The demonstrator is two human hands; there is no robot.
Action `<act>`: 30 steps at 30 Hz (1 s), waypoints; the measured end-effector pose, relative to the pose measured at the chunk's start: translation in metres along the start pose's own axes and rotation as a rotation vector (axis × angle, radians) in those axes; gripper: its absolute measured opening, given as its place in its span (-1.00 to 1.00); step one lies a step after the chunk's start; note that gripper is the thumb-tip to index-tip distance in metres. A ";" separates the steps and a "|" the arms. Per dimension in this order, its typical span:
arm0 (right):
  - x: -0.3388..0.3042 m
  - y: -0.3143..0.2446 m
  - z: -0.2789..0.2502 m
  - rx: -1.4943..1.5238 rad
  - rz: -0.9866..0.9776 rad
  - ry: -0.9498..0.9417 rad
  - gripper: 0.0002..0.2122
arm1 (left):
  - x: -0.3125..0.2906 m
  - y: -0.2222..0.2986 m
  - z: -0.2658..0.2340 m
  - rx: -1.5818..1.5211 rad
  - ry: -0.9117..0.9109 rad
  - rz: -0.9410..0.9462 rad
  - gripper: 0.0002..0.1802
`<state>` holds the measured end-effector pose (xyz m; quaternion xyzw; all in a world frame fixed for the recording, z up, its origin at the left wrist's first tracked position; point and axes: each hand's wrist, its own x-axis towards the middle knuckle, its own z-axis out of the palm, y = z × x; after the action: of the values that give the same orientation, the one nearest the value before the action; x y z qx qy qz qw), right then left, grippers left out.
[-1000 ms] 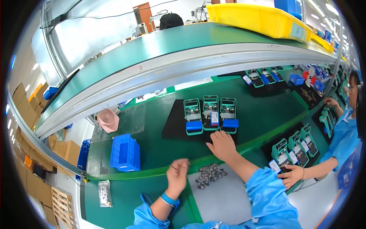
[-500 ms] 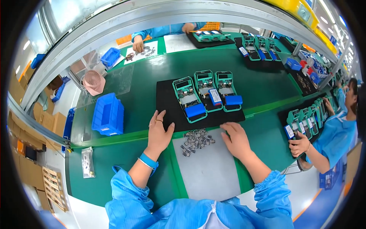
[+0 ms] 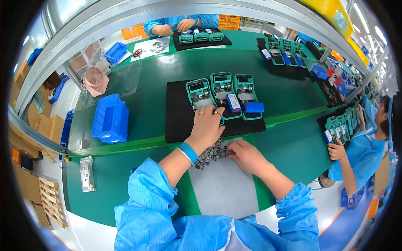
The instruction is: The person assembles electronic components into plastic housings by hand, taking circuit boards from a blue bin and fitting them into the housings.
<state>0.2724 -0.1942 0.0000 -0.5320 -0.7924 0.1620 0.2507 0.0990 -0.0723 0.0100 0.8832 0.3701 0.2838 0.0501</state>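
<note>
- Left hand point(image 3: 206, 127): palm down, fingers together, resting on the near end of the leftmost of three green devices point(image 3: 200, 95); whether it grips anything cannot be told.
- Right hand point(image 3: 245, 154): fingertips pinched together at the edge of a pile of small metal parts point(image 3: 211, 151), apparently closed on one piece.
- Pile: lies on a grey mat point(image 3: 224, 188), just in front of the black mat point(image 3: 180, 113) that carries the three open devices side by side.
- Blue blocks point(image 3: 253, 107): lie across the near ends of the middle and right devices.
- Risk: the reaching left forearm passes right over the pile; a careless sweep could scatter parts over the green table point(image 3: 146, 88).
- Risk: a tiny part held only by fingertips may slip and fall among the others.
- Further out: blue bin point(image 3: 109, 119) to the left; a co-worker's hand point(image 3: 336, 151) at the right.
</note>
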 end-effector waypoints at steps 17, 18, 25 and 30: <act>-0.023 0.011 0.001 -0.365 -0.274 0.071 -0.90 | 0.001 -0.031 -0.016 -0.524 0.274 -0.177 -0.64; -0.022 0.008 0.001 -0.421 -0.290 0.055 -0.89 | 0.002 -0.036 -0.017 -0.686 0.286 -0.373 -0.71; -0.009 -0.012 -0.010 -0.669 -0.330 -0.205 -0.91 | -0.013 -0.067 -0.033 -0.222 0.431 -0.179 -0.53; 0.002 -0.023 -0.013 -0.721 -0.300 -0.354 -0.92 | -0.024 -0.035 -0.035 0.179 -0.057 0.159 -0.35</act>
<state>0.2616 -0.2012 0.0234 -0.4284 -0.8977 -0.0748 -0.0707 0.0444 -0.0676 0.0173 0.9183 0.3213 0.2275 -0.0413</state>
